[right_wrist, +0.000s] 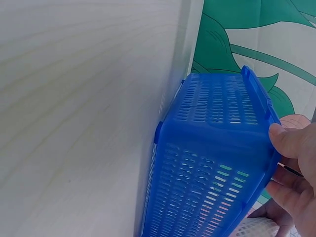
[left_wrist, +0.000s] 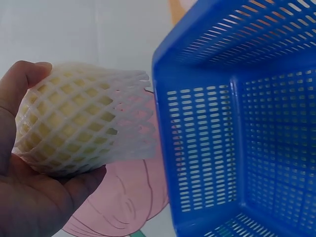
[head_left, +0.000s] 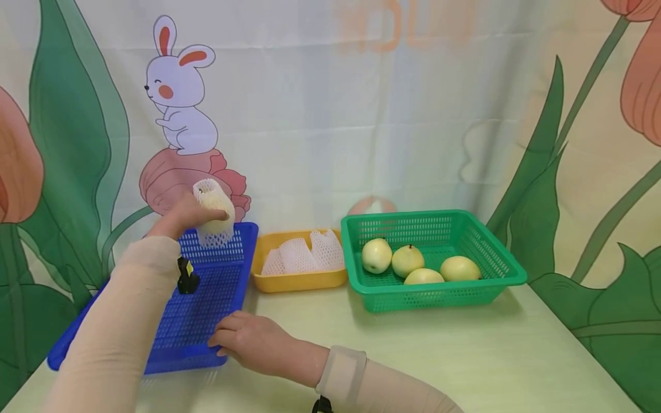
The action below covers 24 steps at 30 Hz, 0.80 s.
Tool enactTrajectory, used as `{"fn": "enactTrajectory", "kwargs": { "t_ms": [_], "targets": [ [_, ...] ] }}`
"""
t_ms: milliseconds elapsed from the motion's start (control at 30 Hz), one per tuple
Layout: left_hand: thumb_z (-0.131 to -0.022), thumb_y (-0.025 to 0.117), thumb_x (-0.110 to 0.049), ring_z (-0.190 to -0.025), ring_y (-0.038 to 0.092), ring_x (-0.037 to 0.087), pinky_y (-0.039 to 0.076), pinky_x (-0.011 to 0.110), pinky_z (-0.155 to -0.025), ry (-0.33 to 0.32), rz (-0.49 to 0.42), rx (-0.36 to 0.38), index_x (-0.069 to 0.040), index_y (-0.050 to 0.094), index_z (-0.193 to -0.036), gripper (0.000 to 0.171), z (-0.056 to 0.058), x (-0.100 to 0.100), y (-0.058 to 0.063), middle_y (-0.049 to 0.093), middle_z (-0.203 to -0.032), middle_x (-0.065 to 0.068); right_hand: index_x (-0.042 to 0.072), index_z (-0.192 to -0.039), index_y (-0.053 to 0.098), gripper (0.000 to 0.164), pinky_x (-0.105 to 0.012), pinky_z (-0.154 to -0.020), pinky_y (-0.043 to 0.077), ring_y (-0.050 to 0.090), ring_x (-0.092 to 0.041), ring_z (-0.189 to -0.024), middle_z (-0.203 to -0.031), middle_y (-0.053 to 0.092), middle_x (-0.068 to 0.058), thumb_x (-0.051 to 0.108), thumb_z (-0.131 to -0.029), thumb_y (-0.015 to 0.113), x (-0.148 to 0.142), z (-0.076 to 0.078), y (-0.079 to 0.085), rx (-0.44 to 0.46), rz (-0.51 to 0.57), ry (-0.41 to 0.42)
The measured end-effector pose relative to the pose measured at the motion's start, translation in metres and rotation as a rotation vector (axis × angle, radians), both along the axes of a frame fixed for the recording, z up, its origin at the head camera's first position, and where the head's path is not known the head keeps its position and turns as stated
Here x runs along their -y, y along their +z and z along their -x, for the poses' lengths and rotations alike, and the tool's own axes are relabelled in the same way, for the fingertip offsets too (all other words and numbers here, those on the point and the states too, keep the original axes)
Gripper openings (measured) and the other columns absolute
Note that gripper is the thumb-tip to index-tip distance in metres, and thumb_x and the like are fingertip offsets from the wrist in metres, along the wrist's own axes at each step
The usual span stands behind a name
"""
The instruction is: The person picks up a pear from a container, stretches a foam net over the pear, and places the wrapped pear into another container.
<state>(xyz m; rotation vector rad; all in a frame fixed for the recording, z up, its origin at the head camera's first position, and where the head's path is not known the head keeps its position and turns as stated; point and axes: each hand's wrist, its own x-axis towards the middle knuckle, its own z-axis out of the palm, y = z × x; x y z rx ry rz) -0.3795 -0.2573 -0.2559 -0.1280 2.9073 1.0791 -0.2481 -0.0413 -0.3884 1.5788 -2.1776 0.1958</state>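
Note:
My left hand point(head_left: 187, 214) grips a pale yellow pear point(left_wrist: 66, 118) wrapped in a white foam net sleeve point(head_left: 216, 215), held up over the far side of the blue basket point(head_left: 206, 304). In the left wrist view the net's loose end reaches past the fruit toward the basket rim. My right hand point(head_left: 258, 341) pinches the near right corner of the blue basket; its thumb point(right_wrist: 282, 140) lies on the outside of the rim in the right wrist view. The part of the basket floor that shows holds nothing, and the left forearm hides the rest.
A yellow tray point(head_left: 299, 281) with several white foam nets point(head_left: 298, 256) stands against the back cloth. To its right a green basket point(head_left: 434, 298) holds several pears point(head_left: 376, 256). All stand on a pale table point(head_left: 413, 355) before a printed curtain.

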Motion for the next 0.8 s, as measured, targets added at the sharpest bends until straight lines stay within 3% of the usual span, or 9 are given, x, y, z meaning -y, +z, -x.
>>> {"fn": "enactTrajectory", "kwargs": {
  "t_ms": [667,800],
  "targets": [
    [-0.090,0.074,-0.031,-0.132,0.043,0.052,0.036,0.066,-0.118,0.025,-0.068,-0.022,0.011,0.015,-0.153,0.096,0.011,0.001,-0.053,0.037,-0.148,0.037,0.020,-0.117,0.074,0.019,-0.008,-0.102,0.046,0.066,-0.004,-0.111,-0.116,0.075,0.010,0.023,-0.101,0.064,-0.001,-0.001,-0.002,0.004,-0.015,0.011],
    [-0.088,0.075,-0.028,-0.130,0.045,0.052,0.037,0.066,-0.117,0.001,-0.073,-0.024,0.012,0.017,-0.151,0.095,0.015,0.003,-0.065,0.038,-0.146,0.037,0.019,-0.117,0.074,0.019,-0.008,-0.102,0.047,0.066,-0.004,-0.111,-0.115,0.075,0.010,0.023,-0.101,0.064,-0.001,-0.001,-0.002,-0.011,-0.010,0.012]
  ]
}}
